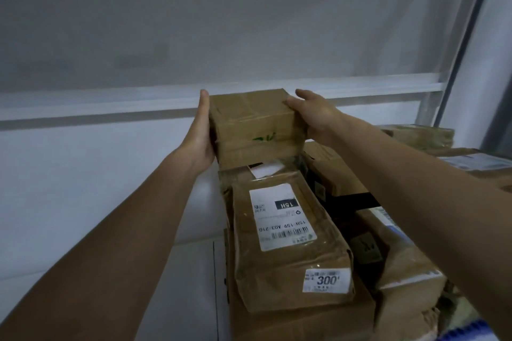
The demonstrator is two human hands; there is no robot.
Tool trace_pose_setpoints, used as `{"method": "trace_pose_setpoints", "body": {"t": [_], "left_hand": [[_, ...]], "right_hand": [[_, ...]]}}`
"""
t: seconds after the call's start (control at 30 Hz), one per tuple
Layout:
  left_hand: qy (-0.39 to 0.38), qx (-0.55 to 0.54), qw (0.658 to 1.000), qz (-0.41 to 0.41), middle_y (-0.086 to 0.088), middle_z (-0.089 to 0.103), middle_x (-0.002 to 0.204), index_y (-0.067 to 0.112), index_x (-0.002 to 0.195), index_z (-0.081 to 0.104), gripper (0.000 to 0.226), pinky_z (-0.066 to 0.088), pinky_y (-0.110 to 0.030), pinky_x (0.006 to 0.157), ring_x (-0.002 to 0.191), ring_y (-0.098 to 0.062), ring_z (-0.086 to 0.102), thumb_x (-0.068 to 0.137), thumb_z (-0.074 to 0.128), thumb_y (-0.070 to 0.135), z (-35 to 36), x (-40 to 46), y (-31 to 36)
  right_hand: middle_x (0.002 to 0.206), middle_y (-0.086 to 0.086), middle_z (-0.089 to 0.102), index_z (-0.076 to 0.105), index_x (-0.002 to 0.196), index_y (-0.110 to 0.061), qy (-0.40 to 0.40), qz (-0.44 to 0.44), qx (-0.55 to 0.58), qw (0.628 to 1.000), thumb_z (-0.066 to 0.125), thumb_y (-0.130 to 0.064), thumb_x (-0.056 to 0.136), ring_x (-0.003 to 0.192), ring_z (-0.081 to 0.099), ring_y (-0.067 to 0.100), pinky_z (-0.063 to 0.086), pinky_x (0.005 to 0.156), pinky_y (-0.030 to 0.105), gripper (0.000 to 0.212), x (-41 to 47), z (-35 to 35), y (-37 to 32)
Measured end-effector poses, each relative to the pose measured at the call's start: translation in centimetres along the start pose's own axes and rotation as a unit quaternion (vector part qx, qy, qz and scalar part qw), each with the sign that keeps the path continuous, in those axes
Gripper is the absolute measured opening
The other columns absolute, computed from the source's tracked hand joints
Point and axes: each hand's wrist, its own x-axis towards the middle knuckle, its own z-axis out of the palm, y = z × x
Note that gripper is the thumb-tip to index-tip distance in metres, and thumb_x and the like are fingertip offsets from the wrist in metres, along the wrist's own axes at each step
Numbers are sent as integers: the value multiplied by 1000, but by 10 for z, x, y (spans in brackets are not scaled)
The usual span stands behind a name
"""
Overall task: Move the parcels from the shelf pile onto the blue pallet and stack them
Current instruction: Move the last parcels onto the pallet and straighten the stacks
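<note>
A small brown cardboard parcel (pixel 253 124), wrapped in clear tape with a green mark on its near face, sits at the top of a stack of parcels. My left hand (pixel 201 133) presses flat against its left side. My right hand (pixel 313 116) grips its right upper edge, fingers over the top. Below it lies a long taped parcel (pixel 288 243) with a white shipping label and a "300" sticker. A corner of the blue pallet (pixel 457 333) shows at the bottom right, under the stack.
More brown parcels (pixel 396 260) are packed to the right of the stack, and others (pixel 421 134) lie further back right. A white wall with a horizontal ledge (pixel 110 104) stands close behind. A grey metal upright (pixel 454 69) rises at the right.
</note>
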Motion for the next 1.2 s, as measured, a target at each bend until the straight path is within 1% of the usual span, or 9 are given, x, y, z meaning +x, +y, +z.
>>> {"method": "trace_pose_setpoints", "body": {"t": [0.1, 0.4, 0.6, 0.73, 0.83, 0.93, 1.03, 1.1, 1.2], "left_hand": [[11, -4, 999, -32, -1, 76, 90, 24, 94, 72, 57, 51, -36, 89, 91, -17, 70, 88, 39, 70, -4, 11, -7], [42, -6, 995, -94, -2, 72, 94, 23, 98, 69, 43, 50, -34, 89, 97, -20, 65, 87, 54, 61, -12, 26, -41], [51, 34, 991, -116, -4, 67, 86, 22, 90, 64, 24, 48, -30, 67, 79, -17, 62, 95, 52, 42, -3, 20, -45], [50, 1, 994, -101, -4, 73, 88, 22, 91, 68, 44, 53, -28, 66, 77, -17, 69, 95, 42, 57, -3, 14, -49], [49, -32, 994, -93, -3, 74, 80, 18, 96, 69, 68, 56, -22, 55, 63, -12, 71, 92, 24, 69, -3, 6, -56], [69, -27, 993, -91, -5, 48, 143, 17, 146, 37, 83, 41, -38, 104, 125, -21, 53, 90, 14, 73, -10, -6, -83], [75, -5, 990, -116, 0, 12, 161, 34, 153, 12, 101, 13, -56, 116, 147, -28, 15, 70, 18, 92, -22, -28, -127], [40, -42, 989, -138, -1, 19, 160, 40, 150, 19, 113, 24, -61, 111, 144, -31, 24, 54, 29, 99, -29, -37, -155], [35, -85, 989, -120, -5, 60, 131, 23, 134, 48, 83, 55, -43, 86, 115, -25, 60, 85, 13, 80, -18, -60, -156]], "right_hand": [[140, 5, 42, 30, 147, -18, -9, -2, -23, 1000, 49, -30, 97, 122, 45, 26, 41, 101, 42, 55, 10, 9, 8], [104, 4, 57, 49, 120, -9, -33, 31, -74, 996, 52, -25, 96, 84, 55, 15, 44, 69, 27, 29, 15, 8, 30], [118, 11, 58, 48, 127, -5, -37, 26, -144, 989, 55, -33, 92, 106, 57, 25, 44, 84, 34, 45, 10, 5, 37], [115, 17, 58, 50, 126, -1, -14, -14, -202, 979, 50, -31, 96, 93, 52, 21, 40, 72, 30, 43, 9, 6, 38], [142, 16, 41, 34, 142, -5, 11, -57, -299, 952, 47, -38, 97, 124, 44, 31, 39, 98, 37, 58, 4, 7, 34], [152, 14, 24, 27, 148, -16, 25, -136, -405, 904, 43, -44, 97, 138, 27, 35, 28, 112, 47, 60, -10, 11, 34], [156, 7, 20, 33, 145, -21, 16, -190, -507, 841, 40, -47, 96, 141, 18, 33, 20, 112, 56, 56, -27, 19, 43], [156, 5, 18, 33, 144, -24, 9, -188, -552, 812, 39, -49, 96, 143, 13, 34, 14, 111, 62, 55, -33, 25, 50], [153, 7, 21, 33, 143, -27, 1, -175, -543, 821, 41, -48, 95, 142, 11, 36, 18, 110, 61, 53, -30, 30, 53]]}}
